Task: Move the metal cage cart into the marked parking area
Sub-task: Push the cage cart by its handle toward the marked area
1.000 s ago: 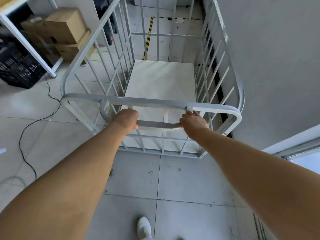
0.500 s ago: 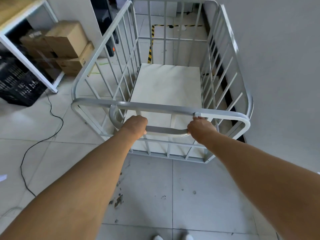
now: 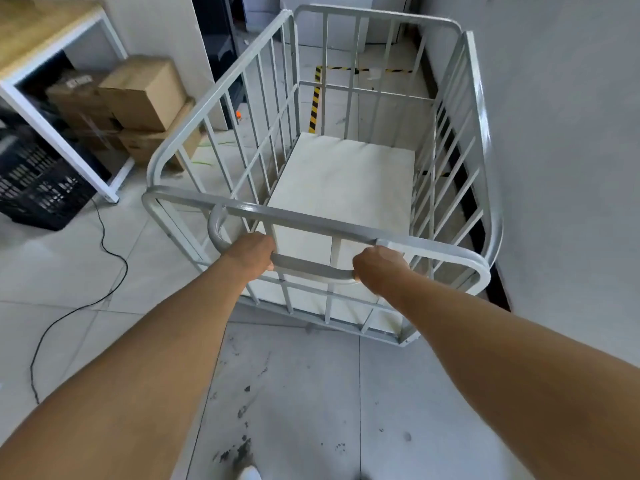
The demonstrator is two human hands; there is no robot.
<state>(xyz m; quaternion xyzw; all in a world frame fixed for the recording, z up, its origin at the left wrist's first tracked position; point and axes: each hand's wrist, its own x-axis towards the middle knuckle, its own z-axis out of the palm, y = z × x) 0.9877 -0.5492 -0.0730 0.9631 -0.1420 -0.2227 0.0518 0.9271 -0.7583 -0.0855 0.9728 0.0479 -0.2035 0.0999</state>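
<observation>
A grey metal cage cart (image 3: 221, 98) with barred sides and a white floor panel stands in front of me, its right side close along a grey wall. My left hand (image 3: 251, 252) and my right hand (image 3: 377, 268) are both closed around the curved handle bar (image 3: 311, 268) on the cart's near end. Beyond the cart's far end, black-and-yellow striped tape (image 3: 315, 105) marks a corner on the tiled floor, seen through the bars. The cart holds nothing.
To the left are a white-framed table (image 3: 59, 133), stacked cardboard boxes (image 3: 142, 95) and a black plastic crate (image 3: 38, 192) under it. A black cable (image 3: 104, 244) trails over the floor tiles. The grey wall (image 3: 561, 168) runs along the right. Dirt marks spot the floor near my shoe (image 3: 249, 474).
The cart has rolled forward towards the striped tape, and I have stepped after it. Both hands keep the same hold on the handle.
</observation>
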